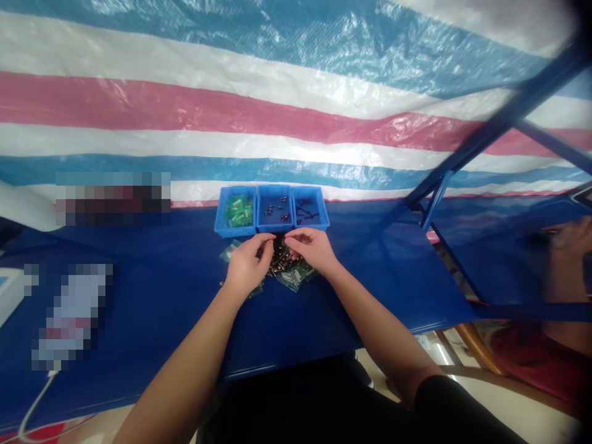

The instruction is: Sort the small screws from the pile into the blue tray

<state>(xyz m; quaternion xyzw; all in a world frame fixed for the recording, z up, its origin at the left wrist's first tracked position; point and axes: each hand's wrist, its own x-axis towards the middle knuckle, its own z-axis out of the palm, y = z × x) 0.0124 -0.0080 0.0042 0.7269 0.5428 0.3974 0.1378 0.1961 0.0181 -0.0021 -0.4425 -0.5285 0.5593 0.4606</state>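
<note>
My left hand [250,264] and my right hand [315,248] meet over a pile of small metal screws [279,264]. Thumb and forefinger are pinched together on each hand, but whatever is between the fingertips is too small to make out. Small clear packets [292,279] lie among the loose pieces. Just beyond my fingers three blue bins stand side by side. The left bin [235,233] contains green packets [240,211]. Small metal pieces [285,217] lie in the middle bin [274,227], and dark screws [307,216] in the right bin [319,224].
All this rests on a blue table [296,327]. A blurred-out flat object [76,311] with a white cable [37,401] lies left. Striped sheeting [259,111] hangs behind. On the right are a blue metal frame [490,135] and another person's hand [573,237].
</note>
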